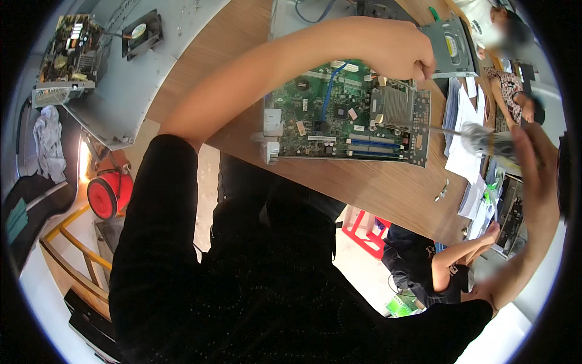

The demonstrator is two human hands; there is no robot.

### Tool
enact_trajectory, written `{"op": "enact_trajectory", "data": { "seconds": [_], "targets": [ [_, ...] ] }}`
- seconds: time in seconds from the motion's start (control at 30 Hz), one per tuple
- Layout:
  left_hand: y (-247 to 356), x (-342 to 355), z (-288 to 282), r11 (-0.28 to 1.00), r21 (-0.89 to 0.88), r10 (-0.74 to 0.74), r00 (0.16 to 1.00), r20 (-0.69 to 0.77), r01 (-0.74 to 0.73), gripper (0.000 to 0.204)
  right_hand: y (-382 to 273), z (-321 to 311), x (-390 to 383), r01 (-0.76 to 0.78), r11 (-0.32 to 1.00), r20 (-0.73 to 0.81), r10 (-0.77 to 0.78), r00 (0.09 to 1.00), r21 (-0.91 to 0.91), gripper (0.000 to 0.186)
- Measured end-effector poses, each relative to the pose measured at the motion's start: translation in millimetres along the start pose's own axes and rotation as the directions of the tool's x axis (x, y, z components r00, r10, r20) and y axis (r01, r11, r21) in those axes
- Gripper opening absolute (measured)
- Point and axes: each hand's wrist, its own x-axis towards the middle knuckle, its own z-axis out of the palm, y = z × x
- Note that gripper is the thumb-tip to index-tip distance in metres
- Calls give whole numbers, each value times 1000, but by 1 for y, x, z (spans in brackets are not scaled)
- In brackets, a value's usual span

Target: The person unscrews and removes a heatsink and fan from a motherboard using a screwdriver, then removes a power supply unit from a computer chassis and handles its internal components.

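A green computer motherboard (339, 115) lies on the wooden desk, with blue memory slots along its near side and a blue cable (329, 91) running over it. On its right part sits a silver finned heat sink (394, 104). My left arm stretches across the board's far side. The left hand (403, 53) is closed, fingers curled down beside the heat sink; what they hold, if anything, is hidden. At the right, my right hand (533, 159), partly blurred, grips the clear handle of a screwdriver (485, 138). Its thin shaft points left toward the heat sink's near edge.
A grey metal drive (451, 45) lies beyond my left hand. Paper stacks (464, 130) and small metal parts (444, 191) lie on the desk's right. Another person (445, 267) works close by, beside a red stool (367, 233). An opened power supply (70, 51) and a fan (140, 33) are far left.
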Motion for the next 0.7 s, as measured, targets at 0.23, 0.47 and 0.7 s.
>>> {"op": "enact_trajectory", "data": {
  "seconds": [0.23, 0.47, 0.7],
  "targets": [
    [-15, 3, 6, 980, 162, -152, 964, 217, 118, 23, 38, 15, 22, -26, 984, -146, 0, 989, -177, 28],
    [-16, -2, 28, 942, 291, -231, 951, 205, 166, 25, 30, 37, 22, 78, 996, -91, -82, 992, -47, 25],
    [-20, -6, 14, 987, 113, -132, 968, 214, 110, 24, 11, 47, 18, 130, 991, -111, -132, 985, -21, 22]
  ]
}}
